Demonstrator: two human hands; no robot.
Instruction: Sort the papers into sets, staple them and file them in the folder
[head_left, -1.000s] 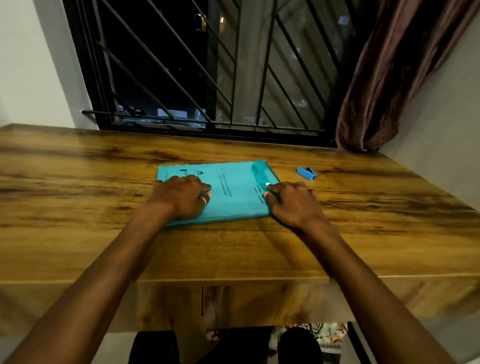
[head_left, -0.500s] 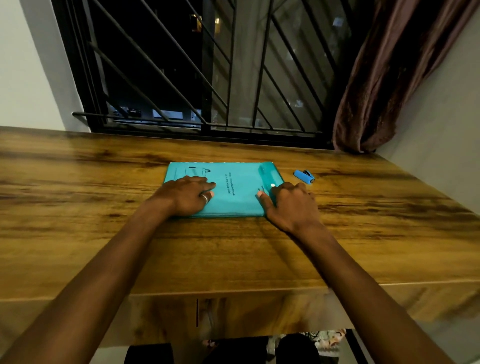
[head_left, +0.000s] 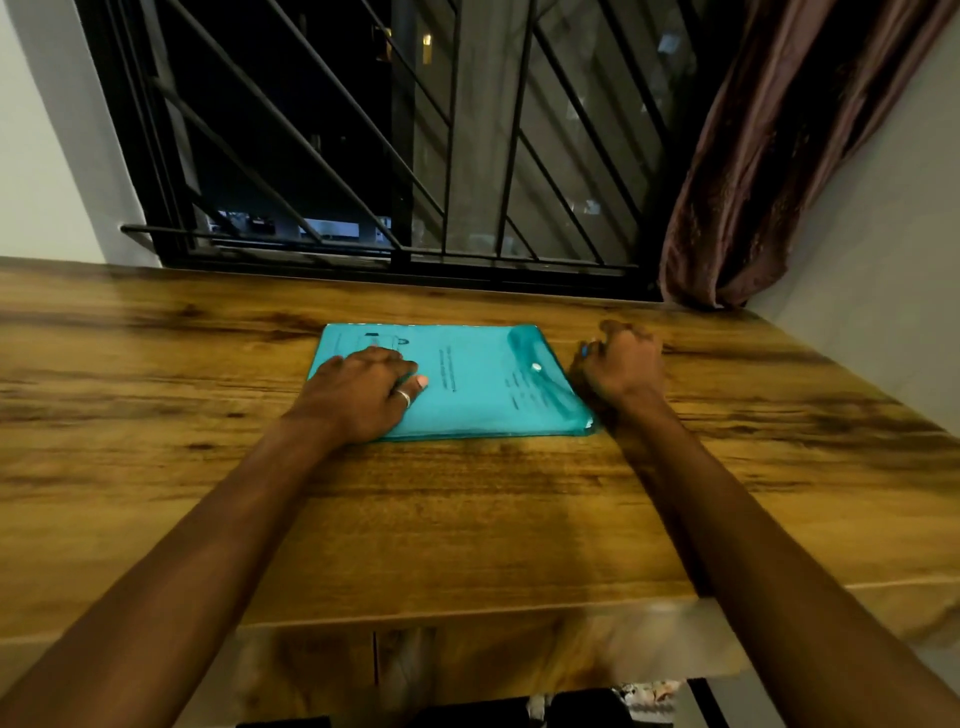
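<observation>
1. One translucent teal plastic folder (head_left: 467, 384), mid-frame on wooden desk (head_left: 467, 519): probably light, floppy, slick.
2. Left hand (head_left: 363, 395) presses flat on it, fingers straight.
3. Right hand (head_left: 621, 364) curls round small blue stapler (head_left: 585, 351), just right of it.
4. Likely best: grip near edge, support underneath.

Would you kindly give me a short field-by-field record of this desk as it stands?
surface: wooden desk
folder: teal folder, flat on the desk, flap down, printed paper showing through
left hand: rests flat on the folder's left part
right hand: beside the folder's right edge, fingers curled round a blue stapler, mostly hidden
background: barred window, curtain at right
</observation>
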